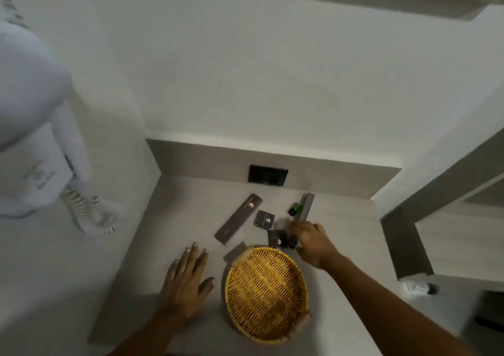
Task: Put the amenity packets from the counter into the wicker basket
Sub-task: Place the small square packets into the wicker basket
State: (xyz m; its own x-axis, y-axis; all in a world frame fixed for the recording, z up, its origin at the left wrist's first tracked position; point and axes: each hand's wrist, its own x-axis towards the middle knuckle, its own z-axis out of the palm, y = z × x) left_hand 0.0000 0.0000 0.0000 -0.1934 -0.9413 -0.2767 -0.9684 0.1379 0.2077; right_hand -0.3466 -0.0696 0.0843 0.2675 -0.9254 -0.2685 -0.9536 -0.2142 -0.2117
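Observation:
The round wicker basket [266, 294] stands empty on the counter in front of me. Behind it lie a long dark packet [238, 219], a small square dark packet [264, 218] and another square dark packet [277, 239] close to the basket's far rim. My right hand [312, 243] reaches past the basket, its fingers closed on the near end of a long grey packet [305, 207] that is tipped onto its edge. A small green bottle [294, 208] lies beside that packet. My left hand [188, 279] rests flat on the counter left of the basket, fingers spread.
A dark wall socket [268, 175] sits in the low backsplash behind the packets. A white wall-mounted hair dryer with a coiled cord [90, 213] hangs at the left. A grey frame [409, 224] borders the counter on the right, with a small white object [417, 289] below it.

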